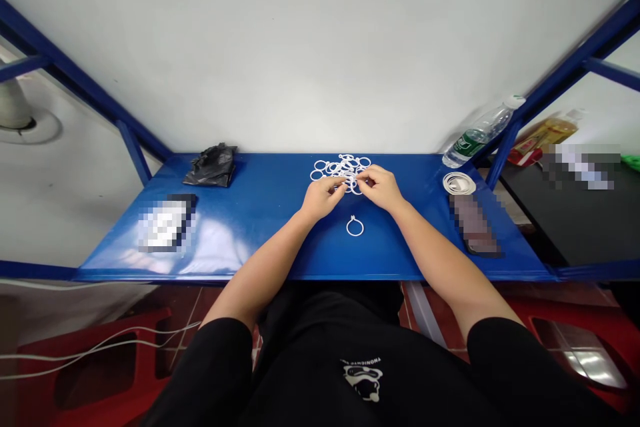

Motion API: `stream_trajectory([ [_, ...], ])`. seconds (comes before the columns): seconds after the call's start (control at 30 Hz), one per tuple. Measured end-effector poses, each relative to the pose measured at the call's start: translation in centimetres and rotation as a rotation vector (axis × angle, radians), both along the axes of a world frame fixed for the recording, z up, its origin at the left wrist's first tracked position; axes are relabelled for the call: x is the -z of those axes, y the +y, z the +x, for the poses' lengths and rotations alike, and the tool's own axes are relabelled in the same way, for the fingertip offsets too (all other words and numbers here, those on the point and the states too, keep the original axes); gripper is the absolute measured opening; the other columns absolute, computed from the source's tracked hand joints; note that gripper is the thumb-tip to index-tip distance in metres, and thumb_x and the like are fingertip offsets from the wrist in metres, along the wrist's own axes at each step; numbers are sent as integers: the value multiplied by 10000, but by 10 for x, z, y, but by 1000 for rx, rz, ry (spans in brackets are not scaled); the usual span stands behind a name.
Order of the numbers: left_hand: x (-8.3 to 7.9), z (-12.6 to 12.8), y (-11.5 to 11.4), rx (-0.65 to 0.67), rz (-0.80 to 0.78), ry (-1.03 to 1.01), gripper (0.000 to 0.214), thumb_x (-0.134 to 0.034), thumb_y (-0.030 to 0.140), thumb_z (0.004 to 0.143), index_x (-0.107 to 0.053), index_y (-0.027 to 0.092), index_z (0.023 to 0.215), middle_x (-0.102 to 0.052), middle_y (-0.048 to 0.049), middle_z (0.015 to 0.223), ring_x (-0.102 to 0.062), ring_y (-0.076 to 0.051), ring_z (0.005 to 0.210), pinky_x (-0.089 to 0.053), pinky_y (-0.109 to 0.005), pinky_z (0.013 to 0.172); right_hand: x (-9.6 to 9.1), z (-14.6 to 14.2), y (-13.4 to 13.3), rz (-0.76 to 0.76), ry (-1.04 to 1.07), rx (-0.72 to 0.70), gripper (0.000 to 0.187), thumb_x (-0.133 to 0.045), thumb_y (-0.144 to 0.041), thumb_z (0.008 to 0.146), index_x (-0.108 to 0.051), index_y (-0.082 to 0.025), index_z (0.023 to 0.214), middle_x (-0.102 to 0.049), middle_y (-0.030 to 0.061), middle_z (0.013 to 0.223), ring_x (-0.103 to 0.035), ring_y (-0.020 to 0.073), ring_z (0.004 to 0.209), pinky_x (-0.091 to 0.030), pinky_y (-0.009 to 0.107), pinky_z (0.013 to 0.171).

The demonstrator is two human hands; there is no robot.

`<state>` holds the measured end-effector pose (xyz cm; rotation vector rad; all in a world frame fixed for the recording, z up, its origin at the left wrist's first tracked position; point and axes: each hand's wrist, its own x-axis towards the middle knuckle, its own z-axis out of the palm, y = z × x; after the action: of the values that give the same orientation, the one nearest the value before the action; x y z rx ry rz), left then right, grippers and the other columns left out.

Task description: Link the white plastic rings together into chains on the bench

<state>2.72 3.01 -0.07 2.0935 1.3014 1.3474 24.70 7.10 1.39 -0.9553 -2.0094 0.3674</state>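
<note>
A pile of white plastic curtain rings (333,167) lies on the blue tabletop near the wall, right in front of both hands. My left hand (323,199) is at the pile's near left side, its thumb and fingers pinched together on a white ring. From the right, my right hand (381,187) pinches a white ring too; the fingertips of both hands almost meet, and whether they share one ring is hard to tell. One single white curtain ring (355,227), with a small eyelet on top, lies apart from the pile, nearer the front edge.
A crumpled black plastic bag (213,165) and a blurred phone-like object (167,222) are at the left. On the right stand a leaning water bottle (483,132), a coiled white strap (459,183) and a blurred dark object (474,225). Blue metal posts (134,152) flank the table.
</note>
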Motion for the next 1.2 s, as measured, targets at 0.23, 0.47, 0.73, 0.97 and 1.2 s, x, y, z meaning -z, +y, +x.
stream_trajectory([
  [0.23, -4, 4, -3, 74, -122, -141, 242, -660, 355, 985, -846, 202, 1006, -811, -27, 832, -715, -161, 726, -523, -263, 689, -3, -9, -12, 91, -111, -47, 156, -594, -206, 960, -746, -237, 960, -776, 43, 958, -695, 185, 809, -512, 306, 721],
  [0.47, 1, 5, 0, 82, -242, -308, 204, -712, 349, 874, -827, 181, 894, -793, -31, 799, -698, -156, 690, -521, -258, 653, -1, -11, -14, 258, -227, -65, 173, -576, -173, 941, -713, -224, 848, -753, 26, 803, -664, 167, 720, -447, 288, 661],
  [0.73, -2, 9, 1, 164, -311, -518, 103, -673, 275, 728, -683, 172, 725, -654, 23, 643, -547, -93, 573, -442, -221, 580, 2, -18, -19, 313, -218, -132, 195, -570, -195, 978, -714, -218, 849, -751, 23, 782, -662, 153, 690, -454, 276, 641],
  [0.97, -5, 11, 0, 167, -306, -534, 70, -599, 238, 703, -630, 186, 739, -653, 15, 691, -582, -112, 634, -496, -253, 655, 0, -21, -22, 189, -225, -146, 240, -543, -242, 1007, -770, -266, 932, -794, 37, 872, -718, 184, 803, -535, 304, 726],
  [1.2, 3, 13, 2, 170, -242, -468, 46, -511, 183, 755, -551, 207, 760, -657, 1, 756, -616, -134, 731, -541, -288, 750, 2, -21, -21, 121, -175, -129, 236, -543, -283, 1018, -761, -265, 929, -787, 35, 872, -718, 182, 804, -537, 304, 744],
])
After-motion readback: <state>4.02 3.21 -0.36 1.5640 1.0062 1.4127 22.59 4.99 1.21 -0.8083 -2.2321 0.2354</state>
